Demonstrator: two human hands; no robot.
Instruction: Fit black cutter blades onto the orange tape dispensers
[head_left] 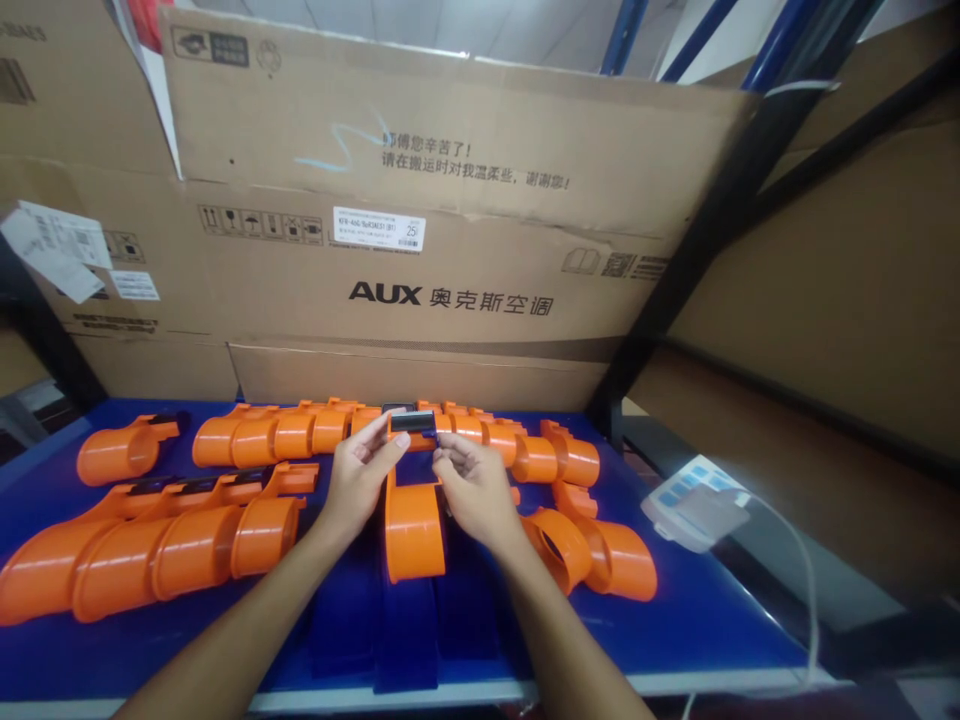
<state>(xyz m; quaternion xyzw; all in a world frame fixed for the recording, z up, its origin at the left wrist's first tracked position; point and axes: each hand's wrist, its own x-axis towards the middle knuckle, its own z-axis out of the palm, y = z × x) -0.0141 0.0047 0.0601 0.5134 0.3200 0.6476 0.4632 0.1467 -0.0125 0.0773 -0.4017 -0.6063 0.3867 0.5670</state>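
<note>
An orange ring-shaped part point(415, 532) is held up in the middle, its cylinder hanging down and a dark block point(412, 422) across its top end. My left hand point(363, 465) pinches the upper left side of this part, thumb near the dark block. On the right side, my right hand point(472, 480) has its fingers closed at the part's edge, just below the block's right end. Whether it holds a separate small piece cannot be made out. Dark blue flat pieces point(409, 625) lie below the held part.
Similar orange parts point(196, 545) stand in rows on the blue tabletop point(247, 635), left, right and behind. A white and blue box with a cable point(694, 500) is at the right edge. A cardboard wall point(465, 250) and dark rack posts point(667, 270) stand behind.
</note>
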